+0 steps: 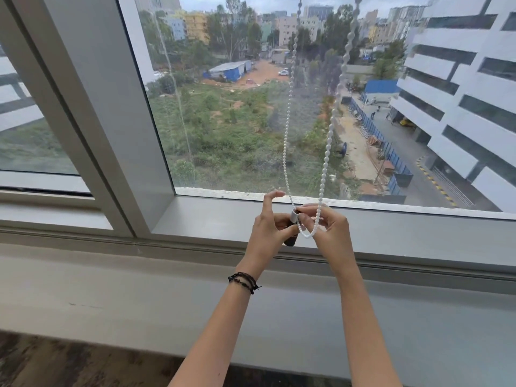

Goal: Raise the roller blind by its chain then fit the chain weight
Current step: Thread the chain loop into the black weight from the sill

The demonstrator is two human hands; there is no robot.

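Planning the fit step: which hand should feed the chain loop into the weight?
Right hand: it holds the chain loop beside the chain weight, which the left hand grips.

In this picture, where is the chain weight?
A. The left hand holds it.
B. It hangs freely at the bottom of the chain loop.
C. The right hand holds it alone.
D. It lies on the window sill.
A: the left hand, the one with the black wristband, grips the chain weight, and the right hand pinches the bead chain beside it.
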